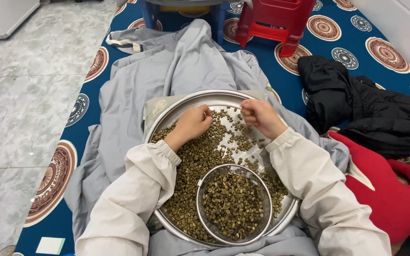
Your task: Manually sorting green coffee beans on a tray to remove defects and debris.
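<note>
A wide round metal tray [193,100] rests on my lap, covered with greenish-brown beans [193,161]. A small wire-mesh sieve [234,204] filled with more beans sits in the tray's near part. My left hand [193,122] rests curled on the beans at the tray's far left, fingers bent with the tips touching beans. My right hand [260,116] hovers at the far right of the tray with fingertips pinched together over scattered beans; what it pinches is too small to tell.
A grey blanket [176,61] covers my legs. Blue patterned mat [342,33] lies underneath. A red plastic stool [274,21] stands ahead, a black jacket [371,106] lies at right, a red garment [385,189] beside me. Marble floor [24,95] at left.
</note>
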